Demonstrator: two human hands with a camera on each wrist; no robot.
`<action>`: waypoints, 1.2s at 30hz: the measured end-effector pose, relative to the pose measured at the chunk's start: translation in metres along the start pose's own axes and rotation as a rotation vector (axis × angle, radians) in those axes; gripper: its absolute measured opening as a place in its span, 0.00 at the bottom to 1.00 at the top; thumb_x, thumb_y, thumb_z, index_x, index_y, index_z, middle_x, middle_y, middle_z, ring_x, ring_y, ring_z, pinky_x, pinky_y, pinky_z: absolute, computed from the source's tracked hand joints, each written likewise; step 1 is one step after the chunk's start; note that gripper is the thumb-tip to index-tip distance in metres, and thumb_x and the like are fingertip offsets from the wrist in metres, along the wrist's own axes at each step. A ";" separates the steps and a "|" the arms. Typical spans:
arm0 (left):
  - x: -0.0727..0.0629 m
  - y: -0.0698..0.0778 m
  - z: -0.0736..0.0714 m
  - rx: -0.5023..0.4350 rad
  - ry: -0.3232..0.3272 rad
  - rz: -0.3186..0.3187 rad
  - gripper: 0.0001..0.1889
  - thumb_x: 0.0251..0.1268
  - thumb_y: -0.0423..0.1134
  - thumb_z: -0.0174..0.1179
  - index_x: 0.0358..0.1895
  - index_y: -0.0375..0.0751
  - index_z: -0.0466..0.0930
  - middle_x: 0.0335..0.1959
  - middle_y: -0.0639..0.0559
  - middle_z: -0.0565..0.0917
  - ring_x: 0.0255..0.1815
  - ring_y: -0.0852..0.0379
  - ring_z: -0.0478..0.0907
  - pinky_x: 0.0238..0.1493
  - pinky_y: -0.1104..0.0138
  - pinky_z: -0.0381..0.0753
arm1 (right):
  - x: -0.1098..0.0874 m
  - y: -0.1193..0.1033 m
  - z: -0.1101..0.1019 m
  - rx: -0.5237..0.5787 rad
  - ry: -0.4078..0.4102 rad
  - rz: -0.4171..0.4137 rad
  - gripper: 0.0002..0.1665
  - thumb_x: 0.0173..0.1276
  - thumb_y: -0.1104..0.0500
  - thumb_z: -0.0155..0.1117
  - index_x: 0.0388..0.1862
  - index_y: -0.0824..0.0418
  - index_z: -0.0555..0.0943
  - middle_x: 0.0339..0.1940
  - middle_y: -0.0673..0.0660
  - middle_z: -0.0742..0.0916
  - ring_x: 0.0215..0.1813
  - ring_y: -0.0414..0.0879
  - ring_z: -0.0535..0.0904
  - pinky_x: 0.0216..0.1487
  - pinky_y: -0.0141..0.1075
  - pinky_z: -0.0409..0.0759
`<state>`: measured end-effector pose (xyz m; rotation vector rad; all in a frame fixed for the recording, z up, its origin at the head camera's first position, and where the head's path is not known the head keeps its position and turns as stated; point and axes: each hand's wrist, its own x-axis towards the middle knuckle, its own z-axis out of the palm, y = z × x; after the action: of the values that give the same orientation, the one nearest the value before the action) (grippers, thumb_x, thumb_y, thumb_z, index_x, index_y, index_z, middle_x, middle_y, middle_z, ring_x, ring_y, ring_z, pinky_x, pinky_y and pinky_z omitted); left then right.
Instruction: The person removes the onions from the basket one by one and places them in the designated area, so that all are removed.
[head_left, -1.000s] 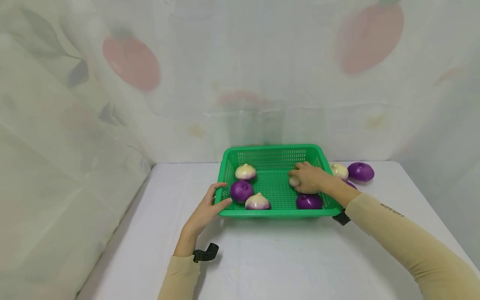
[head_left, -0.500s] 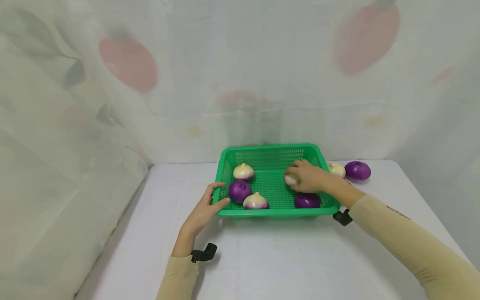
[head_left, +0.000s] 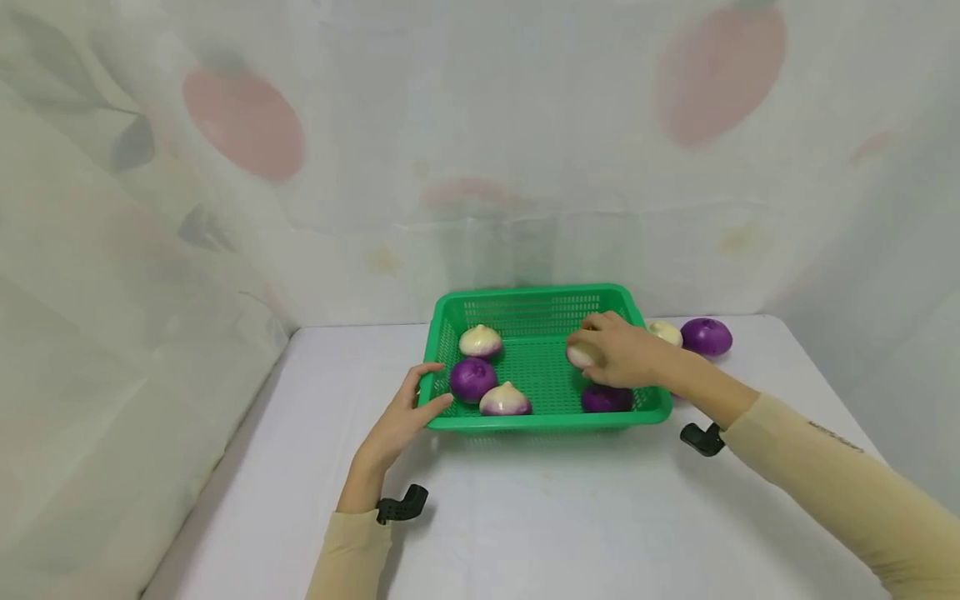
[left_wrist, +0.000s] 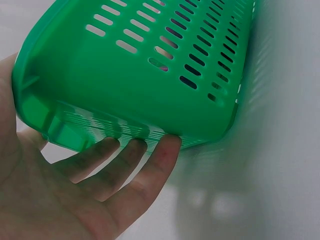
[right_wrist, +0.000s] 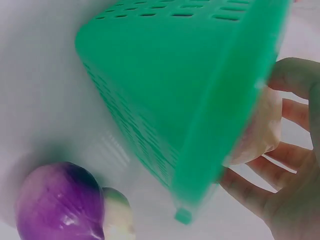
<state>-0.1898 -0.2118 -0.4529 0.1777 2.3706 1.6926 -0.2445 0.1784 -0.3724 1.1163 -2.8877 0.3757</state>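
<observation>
In the head view my right hand point(head_left: 626, 354) grips a white-and-purple turnip point(head_left: 579, 357) inside the right half of a green plastic basket point(head_left: 551, 422). The right wrist view shows the fingers of that hand point(right_wrist: 290, 170) around the turnip point(right_wrist: 260, 127), which the rim partly hides. A purple onion point(head_left: 606, 398) lies below this hand. My left hand point(head_left: 397, 421) holds the basket's left end, thumb and forefinger over the rim; in the left wrist view its other fingers touch the outer wall point(left_wrist: 120, 85). Beside it inside are two turnips point(head_left: 480, 342) and a purple onion point(head_left: 473, 381).
Behind the right forearm, outside the basket, a purple onion point(head_left: 707, 337) and another turnip point(head_left: 664, 333) rest on the white-covered table point(head_left: 540, 517). A patterned cloth point(head_left: 525, 142) hangs along the table's back edge, with more cloth at both sides.
My right hand has raised the turnip slightly off the basket's floor, and its forearm has swung a little to the right. The left hand stays on the rim. The view has shifted slightly.
</observation>
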 end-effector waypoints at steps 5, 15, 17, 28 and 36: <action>0.000 0.000 0.000 -0.009 -0.010 0.003 0.32 0.71 0.56 0.63 0.74 0.63 0.60 0.77 0.43 0.57 0.74 0.39 0.61 0.68 0.38 0.62 | -0.007 -0.005 -0.007 -0.017 0.024 -0.035 0.26 0.65 0.54 0.72 0.61 0.56 0.81 0.59 0.63 0.80 0.59 0.62 0.74 0.46 0.52 0.81; 0.001 0.001 0.000 -0.006 -0.016 0.017 0.33 0.71 0.57 0.63 0.74 0.62 0.60 0.79 0.45 0.54 0.77 0.37 0.55 0.68 0.35 0.59 | -0.027 -0.014 -0.025 -0.003 0.071 -0.031 0.25 0.65 0.55 0.71 0.61 0.54 0.81 0.61 0.63 0.78 0.60 0.60 0.75 0.43 0.52 0.83; 0.001 0.001 0.000 -0.005 -0.015 0.016 0.33 0.72 0.56 0.62 0.74 0.61 0.59 0.79 0.45 0.53 0.77 0.37 0.55 0.69 0.35 0.59 | -0.032 -0.014 -0.027 -0.006 0.084 -0.031 0.25 0.65 0.55 0.71 0.61 0.53 0.81 0.60 0.62 0.79 0.59 0.58 0.76 0.43 0.51 0.83; 0.000 0.000 0.000 0.001 -0.003 0.003 0.32 0.71 0.57 0.63 0.74 0.66 0.59 0.79 0.45 0.54 0.77 0.37 0.55 0.68 0.35 0.60 | -0.061 -0.013 -0.039 0.014 0.107 0.042 0.25 0.66 0.58 0.69 0.63 0.53 0.81 0.62 0.61 0.78 0.65 0.62 0.71 0.47 0.55 0.82; 0.000 0.000 0.000 -0.007 -0.004 0.007 0.32 0.72 0.55 0.62 0.74 0.64 0.59 0.80 0.44 0.51 0.79 0.35 0.51 0.69 0.34 0.58 | -0.077 -0.010 -0.043 0.000 0.125 0.071 0.25 0.64 0.59 0.71 0.62 0.53 0.81 0.61 0.63 0.78 0.65 0.62 0.71 0.45 0.57 0.83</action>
<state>-0.1901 -0.2122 -0.4528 0.1880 2.3635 1.7011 -0.1835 0.2323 -0.3367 0.9553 -2.8234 0.4311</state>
